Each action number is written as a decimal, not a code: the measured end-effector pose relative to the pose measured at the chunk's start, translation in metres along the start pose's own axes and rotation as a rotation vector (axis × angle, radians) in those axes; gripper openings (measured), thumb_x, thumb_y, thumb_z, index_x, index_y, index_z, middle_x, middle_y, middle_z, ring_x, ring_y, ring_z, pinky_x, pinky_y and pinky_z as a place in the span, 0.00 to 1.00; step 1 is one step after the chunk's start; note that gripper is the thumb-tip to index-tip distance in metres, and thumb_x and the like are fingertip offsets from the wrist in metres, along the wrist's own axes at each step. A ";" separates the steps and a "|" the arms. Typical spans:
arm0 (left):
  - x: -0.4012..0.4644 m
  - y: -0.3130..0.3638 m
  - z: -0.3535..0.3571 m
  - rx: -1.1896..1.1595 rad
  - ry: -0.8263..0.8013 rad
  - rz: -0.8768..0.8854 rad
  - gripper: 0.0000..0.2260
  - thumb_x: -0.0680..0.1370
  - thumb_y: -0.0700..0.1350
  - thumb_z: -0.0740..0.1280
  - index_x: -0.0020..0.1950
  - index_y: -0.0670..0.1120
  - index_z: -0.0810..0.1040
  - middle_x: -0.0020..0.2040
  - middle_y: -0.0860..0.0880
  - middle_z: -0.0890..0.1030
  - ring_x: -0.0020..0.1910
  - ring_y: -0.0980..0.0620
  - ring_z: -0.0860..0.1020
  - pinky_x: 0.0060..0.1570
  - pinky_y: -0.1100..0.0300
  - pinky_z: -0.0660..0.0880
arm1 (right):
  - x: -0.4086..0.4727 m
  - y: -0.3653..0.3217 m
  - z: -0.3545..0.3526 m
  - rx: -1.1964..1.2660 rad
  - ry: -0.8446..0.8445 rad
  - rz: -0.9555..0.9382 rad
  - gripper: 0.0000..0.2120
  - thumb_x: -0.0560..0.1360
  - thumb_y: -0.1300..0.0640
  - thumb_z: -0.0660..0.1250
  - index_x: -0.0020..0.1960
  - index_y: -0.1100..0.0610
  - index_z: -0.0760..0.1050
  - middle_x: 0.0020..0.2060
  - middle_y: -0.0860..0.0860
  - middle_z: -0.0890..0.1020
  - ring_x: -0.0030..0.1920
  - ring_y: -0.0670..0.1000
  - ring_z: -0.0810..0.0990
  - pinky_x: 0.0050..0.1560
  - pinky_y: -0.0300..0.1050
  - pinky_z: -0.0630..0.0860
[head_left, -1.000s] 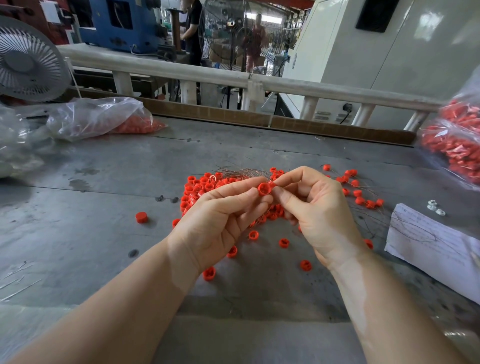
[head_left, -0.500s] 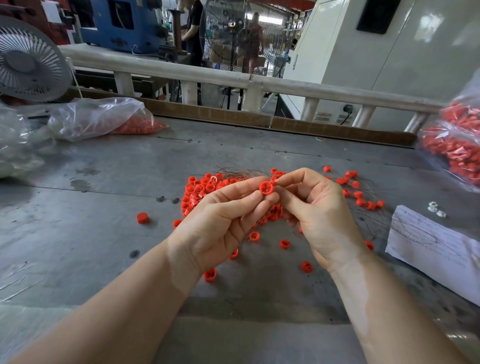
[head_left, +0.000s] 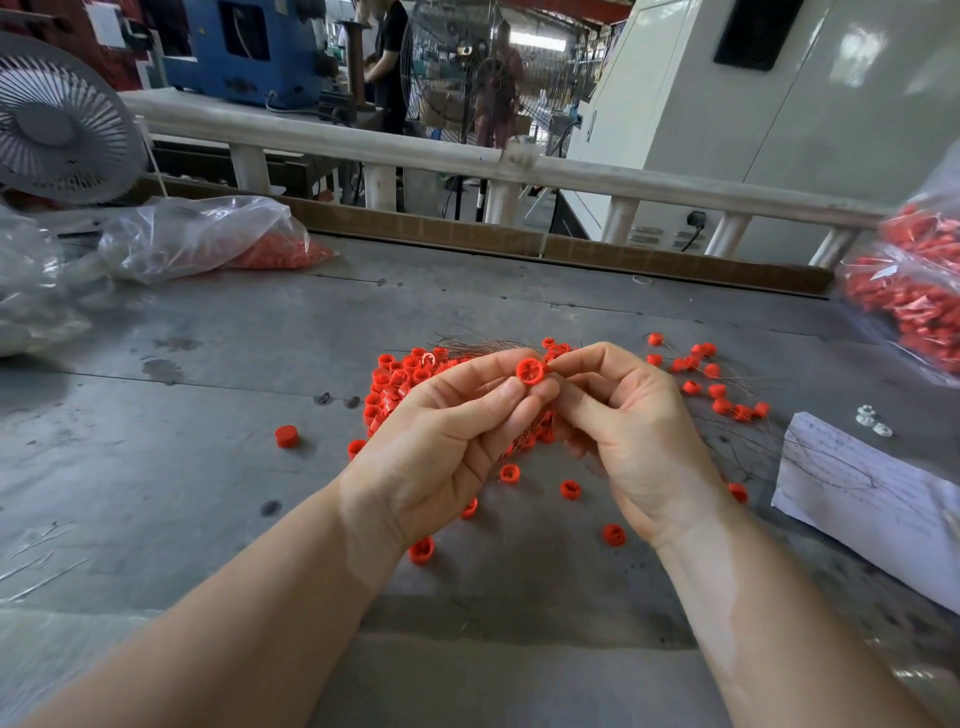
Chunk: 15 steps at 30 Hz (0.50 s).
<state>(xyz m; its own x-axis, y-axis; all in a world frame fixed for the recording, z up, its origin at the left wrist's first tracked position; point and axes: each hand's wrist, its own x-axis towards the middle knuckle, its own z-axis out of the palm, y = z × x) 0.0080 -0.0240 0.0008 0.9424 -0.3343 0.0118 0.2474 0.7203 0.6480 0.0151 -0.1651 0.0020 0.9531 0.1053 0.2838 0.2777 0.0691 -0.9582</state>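
Observation:
My left hand (head_left: 447, 441) pinches a small red plastic ring cap (head_left: 531, 372) between thumb and fingertips, held up above the grey metal table (head_left: 156, 467). My right hand (head_left: 636, 431) meets it from the right, fingers curled, its fingertips pinched at the cap's right edge; whether they hold a thin wire I cannot tell. Behind and under the hands lies a heap of the same red caps (head_left: 395, 379) with thin copper wires (head_left: 483, 344). Red caps with wires attached (head_left: 719, 395) are scattered to the right.
Loose caps (head_left: 286, 435) dot the table near my wrists. A white paper sheet (head_left: 862, 493) lies at right, with small white parts (head_left: 872, 421) beyond it. Plastic bags of red parts sit at far left (head_left: 208, 241) and far right (head_left: 914, 291). A fan (head_left: 57, 119) stands back left.
Both hands stay together on the cap; they have shifted very slightly and the cap has turned a little between the fingertips.

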 end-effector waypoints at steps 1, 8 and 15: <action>0.000 0.000 0.000 0.001 0.001 0.008 0.10 0.67 0.33 0.64 0.41 0.40 0.85 0.42 0.43 0.84 0.42 0.52 0.84 0.37 0.67 0.79 | 0.000 0.000 0.000 0.018 -0.007 0.014 0.02 0.63 0.53 0.70 0.35 0.48 0.80 0.27 0.48 0.80 0.26 0.44 0.74 0.25 0.33 0.68; 0.001 -0.001 0.000 -0.005 0.000 0.034 0.10 0.67 0.34 0.64 0.40 0.41 0.85 0.41 0.43 0.84 0.42 0.53 0.84 0.36 0.68 0.78 | 0.001 0.001 0.000 0.080 -0.005 0.046 0.06 0.62 0.56 0.70 0.39 0.55 0.76 0.27 0.49 0.80 0.26 0.45 0.77 0.25 0.34 0.70; 0.000 -0.001 0.000 -0.022 -0.030 0.044 0.10 0.68 0.35 0.64 0.40 0.41 0.85 0.43 0.42 0.84 0.43 0.52 0.84 0.37 0.67 0.78 | 0.002 0.003 0.001 0.140 -0.020 0.076 0.09 0.63 0.56 0.69 0.41 0.58 0.76 0.28 0.50 0.81 0.27 0.45 0.78 0.28 0.35 0.73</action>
<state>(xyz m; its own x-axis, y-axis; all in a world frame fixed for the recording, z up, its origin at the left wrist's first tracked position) 0.0082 -0.0248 0.0001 0.9455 -0.3197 0.0626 0.2111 0.7477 0.6295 0.0172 -0.1638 0.0001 0.9678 0.1347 0.2127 0.1841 0.1975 -0.9629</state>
